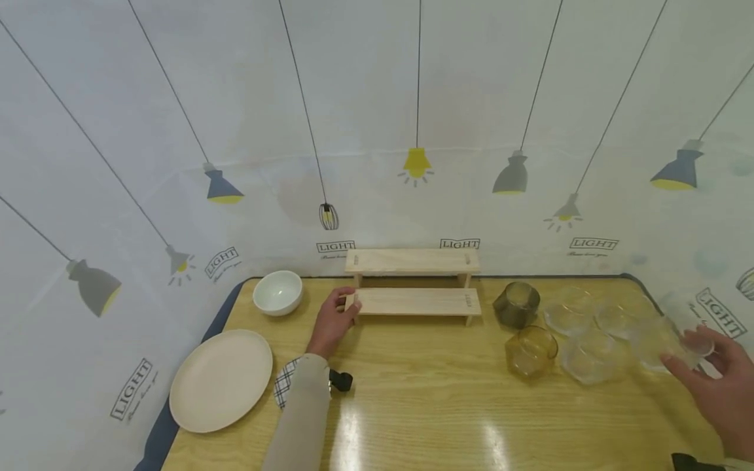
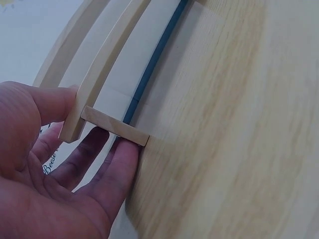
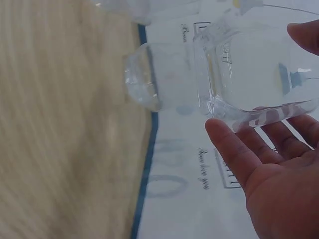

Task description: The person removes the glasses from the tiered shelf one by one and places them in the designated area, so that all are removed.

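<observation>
In the head view, my left hand [image 1: 334, 322] grips the left end of a two-tier wooden shelf [image 1: 412, 302]. The left wrist view shows the thumb against the lower board [image 2: 94, 74] and the other fingers curled beneath it, beside the short leg [image 2: 114, 125]. Over at the right edge of the table, my right hand [image 1: 721, 379] holds a clear glass cup [image 1: 654, 343]. In the right wrist view, fingers lie along one side of this cup [image 3: 259, 69], with the thumb at the opposite side. Another clear glass [image 3: 142, 77] stands beyond it.
Left of the shelf are a white bowl [image 1: 278, 293] and a large pale oval plate [image 1: 222, 381]. A checked cloth [image 1: 285, 383] lies partly under the left forearm. Right of the shelf stand a smoky grey glass [image 1: 516, 305], an amber glass [image 1: 530, 353] and several clear glasses [image 1: 589, 356].
</observation>
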Motion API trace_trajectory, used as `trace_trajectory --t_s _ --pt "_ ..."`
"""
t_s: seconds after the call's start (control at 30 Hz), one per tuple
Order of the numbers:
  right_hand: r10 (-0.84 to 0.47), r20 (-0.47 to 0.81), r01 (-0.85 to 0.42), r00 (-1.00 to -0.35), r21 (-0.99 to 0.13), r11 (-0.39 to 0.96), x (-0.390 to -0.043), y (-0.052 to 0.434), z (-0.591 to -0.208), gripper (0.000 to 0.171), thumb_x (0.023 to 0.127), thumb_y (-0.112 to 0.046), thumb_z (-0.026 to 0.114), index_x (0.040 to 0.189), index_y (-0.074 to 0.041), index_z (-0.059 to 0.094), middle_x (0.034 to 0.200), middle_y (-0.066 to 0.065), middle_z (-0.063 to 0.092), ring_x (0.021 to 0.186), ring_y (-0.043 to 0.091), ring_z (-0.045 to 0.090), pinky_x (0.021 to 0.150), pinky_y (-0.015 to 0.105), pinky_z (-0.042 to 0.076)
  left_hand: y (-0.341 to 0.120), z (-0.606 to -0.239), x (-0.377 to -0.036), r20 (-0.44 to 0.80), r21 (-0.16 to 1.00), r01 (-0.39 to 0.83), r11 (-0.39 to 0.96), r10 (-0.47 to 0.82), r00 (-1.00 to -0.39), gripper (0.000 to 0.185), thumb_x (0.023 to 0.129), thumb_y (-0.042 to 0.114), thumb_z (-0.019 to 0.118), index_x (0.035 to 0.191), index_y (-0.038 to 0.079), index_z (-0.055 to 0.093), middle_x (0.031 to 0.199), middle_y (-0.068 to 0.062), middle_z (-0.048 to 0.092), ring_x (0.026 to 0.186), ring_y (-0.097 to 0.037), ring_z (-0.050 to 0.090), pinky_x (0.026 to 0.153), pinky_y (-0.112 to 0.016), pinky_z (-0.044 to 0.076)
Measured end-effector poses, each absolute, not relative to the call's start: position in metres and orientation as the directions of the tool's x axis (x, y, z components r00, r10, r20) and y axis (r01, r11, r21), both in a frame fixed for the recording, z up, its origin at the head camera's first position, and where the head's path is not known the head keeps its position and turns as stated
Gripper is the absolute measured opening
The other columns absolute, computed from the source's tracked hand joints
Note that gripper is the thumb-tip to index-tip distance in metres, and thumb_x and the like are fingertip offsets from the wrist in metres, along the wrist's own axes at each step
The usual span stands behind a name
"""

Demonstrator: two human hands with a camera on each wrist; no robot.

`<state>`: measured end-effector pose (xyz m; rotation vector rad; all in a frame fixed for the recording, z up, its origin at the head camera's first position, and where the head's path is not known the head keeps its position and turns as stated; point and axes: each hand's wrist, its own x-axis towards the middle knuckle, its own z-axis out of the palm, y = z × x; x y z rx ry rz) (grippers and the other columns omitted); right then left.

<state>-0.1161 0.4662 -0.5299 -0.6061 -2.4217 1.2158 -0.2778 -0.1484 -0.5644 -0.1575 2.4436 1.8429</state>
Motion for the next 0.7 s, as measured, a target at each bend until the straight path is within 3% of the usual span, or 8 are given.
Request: trace_trajectory --t_s 0.07,0.1,0.2,0.3,0.4,0.43,0.6,0.7 --pt "0.501 0.080 0.244 -0.862 -0.800 0.548 -0.117 0.472 -0.537 0.068 0.109 -0.034 0.059 0.166 -0.034 0.023 0.177 0.003 0.022 0.165 0.030 0.014 0.131 0.058 0.023 -0.149 -0.564 -0.277 -0.123 0.952 -0.129 0.277 -0.040 -0.992 0.039 0.103 0.031 0.071 0.140 0.028 0.062 0.135 -0.013 0.064 0.107 -0.025 0.067 0.083 -0.037 0.061" --pt "0.491 0.059 0.261 -0.869 -0.789 0.556 -0.117 0.475 -0.541 0.067 0.109 -0.038 0.059 0.165 -0.035 0.022 0.179 0.009 0.012 0.164 0.036 0.012 0.130 0.050 0.030 -0.148 -0.564 -0.277 -0.123 0.952 -0.130 0.277 -0.040 -0.992 0.039 0.103 0.031 0.072 0.140 0.028 0.061 0.135 -0.013 0.063 0.108 -0.025 0.067 0.083 -0.037 0.061" --pt "0.493 -0.012 0.331 -0.870 -0.754 0.567 -0.119 0.481 -0.547 0.067 0.104 -0.047 0.065 0.159 -0.036 0.030 0.170 0.010 0.032 0.161 0.042 0.020 0.102 0.025 0.053 -0.149 -0.565 -0.276 -0.123 0.952 -0.129 0.277 -0.039 -0.992 0.038 0.103 0.031 0.071 0.140 0.027 0.061 0.137 -0.014 0.062 0.109 -0.026 0.067 0.083 -0.038 0.061" --pt "0.512 -0.056 0.391 -0.857 -0.718 0.576 -0.123 0.484 -0.550 0.076 0.100 -0.050 0.071 0.159 -0.018 0.037 0.156 0.014 0.045 0.155 0.048 0.030 0.095 0.031 0.056 -0.148 -0.566 -0.276 -0.124 0.953 -0.129 0.275 -0.035 -0.992 0.038 0.103 0.030 0.071 0.141 0.027 0.062 0.139 -0.015 0.061 0.112 -0.027 0.066 0.083 -0.037 0.061" --pt "0.521 -0.101 0.434 -0.848 -0.696 0.572 -0.123 0.483 -0.553 0.089 0.100 -0.050 0.070 0.162 -0.001 0.030 0.160 0.027 0.039 0.152 0.055 0.031 0.108 0.059 0.049 -0.147 -0.566 -0.276 -0.126 0.951 -0.130 0.279 -0.032 -0.991 0.039 0.103 0.030 0.071 0.141 0.028 0.062 0.141 -0.015 0.060 0.114 -0.028 0.066 0.084 -0.038 0.062" --pt "0.516 -0.105 0.434 -0.850 -0.693 0.575 -0.123 0.482 -0.555 0.089 0.100 -0.050 0.070 0.161 0.001 0.030 0.161 0.030 0.036 0.151 0.057 0.031 0.108 0.069 0.044 -0.147 -0.565 -0.275 -0.128 0.950 -0.132 0.281 -0.033 -0.991 0.039 0.103 0.030 0.072 0.141 0.029 0.062 0.142 -0.015 0.060 0.115 -0.029 0.066 0.084 -0.039 0.062" --pt "0.496 -0.123 0.426 -0.859 -0.708 0.563 -0.125 0.482 -0.559 0.090 0.100 -0.053 0.068 0.163 -0.004 0.027 0.169 0.029 0.026 0.152 0.058 0.027 0.102 0.071 0.046 -0.147 -0.564 -0.275 -0.122 0.945 -0.132 0.300 -0.051 -0.991 0.040 0.103 0.032 0.071 0.142 0.029 0.061 0.141 -0.014 0.061 0.117 -0.029 0.066 0.084 -0.038 0.061" --pt "0.465 -0.110 0.401 -0.878 -0.699 0.592 -0.127 0.482 -0.559 0.095 0.103 -0.050 0.065 0.165 0.002 0.017 0.167 0.036 0.023 0.148 0.063 0.027 0.099 0.077 0.042 -0.147 -0.564 -0.277 -0.115 0.946 -0.126 0.298 -0.055 -0.992 0.040 0.104 0.031 0.070 0.143 0.026 0.061 0.140 -0.015 0.061 0.113 -0.028 0.066 0.083 -0.037 0.061"
